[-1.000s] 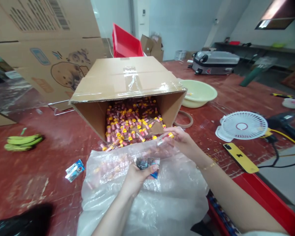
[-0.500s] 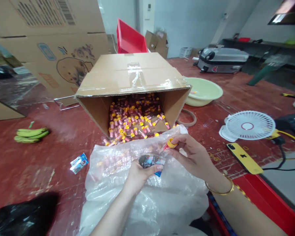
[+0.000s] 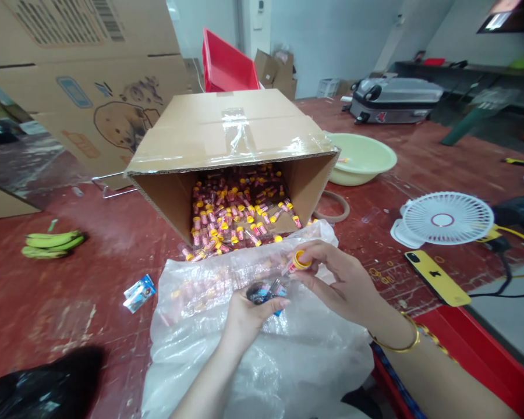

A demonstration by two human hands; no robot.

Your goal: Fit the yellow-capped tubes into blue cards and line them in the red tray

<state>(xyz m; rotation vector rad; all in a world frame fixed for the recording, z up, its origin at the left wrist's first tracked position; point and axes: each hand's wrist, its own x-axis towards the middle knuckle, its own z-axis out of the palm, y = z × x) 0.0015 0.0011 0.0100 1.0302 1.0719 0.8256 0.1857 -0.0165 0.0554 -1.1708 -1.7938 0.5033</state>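
My left hand (image 3: pixel 248 317) is closed around a small dark packet with blue print (image 3: pixel 258 293), thumb across its front. A small clear, shiny piece (image 3: pixel 273 288) sticks up at the packet's top; its kind is hard to make out. In the fingertips of my right hand (image 3: pixel 332 278) is a small clear tube with a pink label and a yellow cap (image 3: pixel 297 262), tilted just above the packet. Both hands are over a translucent plastic sheet (image 3: pixel 253 366). Behind it, a cardboard box (image 3: pixel 236 137) lies on its side, holding many similar yellow-capped tubes (image 3: pixel 227 215).
On the red surface at left are green bananas (image 3: pixel 52 244), blue packets (image 3: pixel 138 293) and a black plastic bag (image 3: pixel 43 387). To the right are a pale green basin (image 3: pixel 362 169), a tape ring (image 3: pixel 334 218), a white fan (image 3: pixel 449 218) and a yellow phone (image 3: pixel 436 278).
The clear piece now shows upright at the packet in my left hand. My right hand has tipped the tube, turning its yellow end more toward me. The view has shifted slightly.
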